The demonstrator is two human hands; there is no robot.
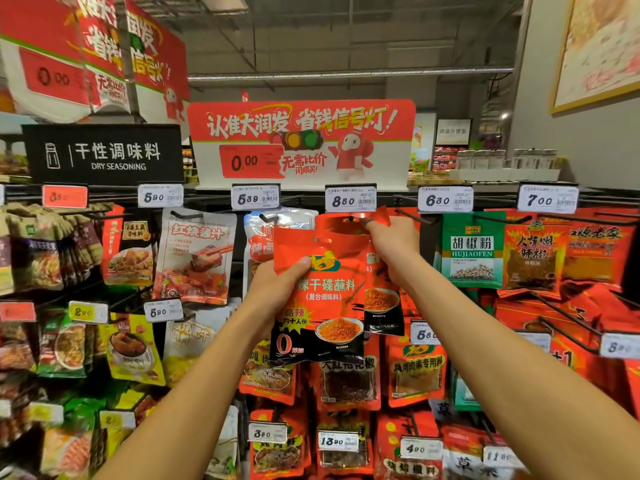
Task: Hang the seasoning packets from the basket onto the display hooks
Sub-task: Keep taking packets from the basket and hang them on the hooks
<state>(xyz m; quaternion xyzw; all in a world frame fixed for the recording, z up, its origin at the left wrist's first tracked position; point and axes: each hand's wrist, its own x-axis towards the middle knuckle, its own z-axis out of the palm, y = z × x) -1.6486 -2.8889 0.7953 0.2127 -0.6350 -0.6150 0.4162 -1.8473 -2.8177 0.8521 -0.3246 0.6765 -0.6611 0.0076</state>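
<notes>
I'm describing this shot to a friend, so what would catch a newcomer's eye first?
Dead centre, a left hand grips a red and black seasoning packet, while the right hand pinches another packet's top up at a hook under the 8.50 price tag. Above them stands a big red promotional sign.

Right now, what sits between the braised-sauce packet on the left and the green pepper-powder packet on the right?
In the head view, the red dipping-seasoning packet held by the left hand, and the right hand pinching another at the hook.

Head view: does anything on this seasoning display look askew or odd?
Mostly orderly. The red packet gripped by the left hand tilts, not yet hung. The right hand pinches another packet's top at the hook under the 8.50 tag.
</notes>
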